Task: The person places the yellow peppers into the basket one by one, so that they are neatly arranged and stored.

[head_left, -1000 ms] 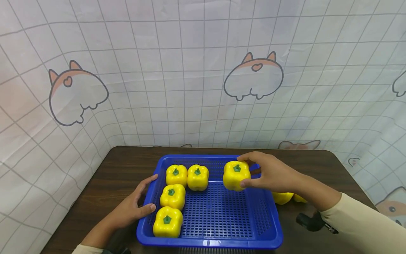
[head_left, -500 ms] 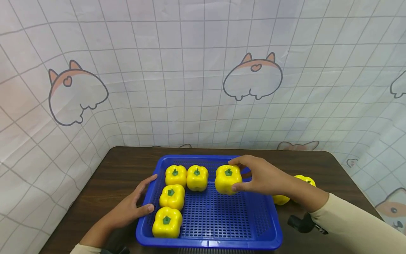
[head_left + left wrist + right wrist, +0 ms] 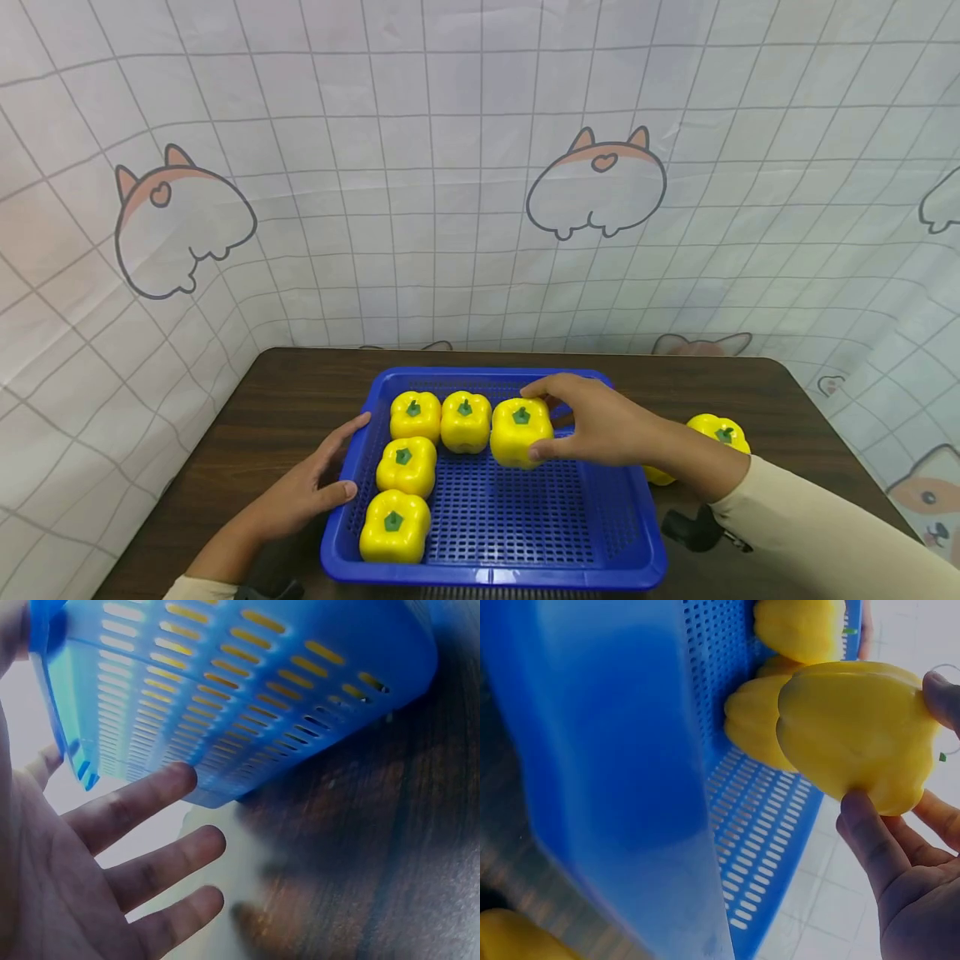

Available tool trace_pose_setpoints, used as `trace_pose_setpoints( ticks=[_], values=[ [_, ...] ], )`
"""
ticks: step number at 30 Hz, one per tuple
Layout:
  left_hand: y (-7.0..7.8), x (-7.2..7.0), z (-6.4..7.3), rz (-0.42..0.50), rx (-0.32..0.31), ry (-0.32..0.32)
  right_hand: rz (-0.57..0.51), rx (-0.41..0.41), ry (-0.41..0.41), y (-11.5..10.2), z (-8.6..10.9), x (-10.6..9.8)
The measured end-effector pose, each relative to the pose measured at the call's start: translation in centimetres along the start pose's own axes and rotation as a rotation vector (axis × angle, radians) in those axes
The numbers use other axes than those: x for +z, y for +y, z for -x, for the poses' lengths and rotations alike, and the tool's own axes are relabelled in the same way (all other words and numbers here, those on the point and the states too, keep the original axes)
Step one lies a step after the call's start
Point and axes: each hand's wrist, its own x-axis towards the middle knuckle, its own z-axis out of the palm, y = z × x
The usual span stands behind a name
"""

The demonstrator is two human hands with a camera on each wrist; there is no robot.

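Note:
My right hand (image 3: pixel 603 421) grips a yellow bell pepper (image 3: pixel 520 433) between thumb and fingers, just above the blue basket (image 3: pixel 495 575). That bell pepper (image 3: pixel 859 731) hangs over the floor of the basket in the right wrist view, its green stem facing away. Several other bell peppers stand inside: two along the back, the nearer one (image 3: pixel 466 423) beside the held one, and more down the left side, such as the front one (image 3: pixel 394 527). With fingers fairly straight, my left hand (image 3: pixel 300 492) rests at the basket's left rim; three fingers (image 3: pixel 176 859) spread by the outer wall.
On the dark wooden table (image 3: pixel 300 392), right of the basket, lies another yellow bell pepper (image 3: pixel 720 432), partly behind my right forearm, with more yellow showing beside it. A white grid-patterned cloth (image 3: pixel 465 208) hangs behind and around the table.
My right hand has carried the bell pepper left and slightly down, toward the back row. My left hand has stayed at the rim. More of the bell pepper on the table now shows.

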Motion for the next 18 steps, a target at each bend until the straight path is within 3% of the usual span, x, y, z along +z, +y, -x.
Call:
trace_pose_setpoints(
  ticks=[6,18],
  values=[
    [-0.3,-0.3,-0.3,-0.045,-0.006,0.015,0.0,0.0,-0.025,-0.1,-0.4,0.6],
    [-0.5,-0.6,-0.4,-0.009,0.043,0.003,0.029,0.018,-0.035,-1.0,-1.5,1.1]
  ],
)
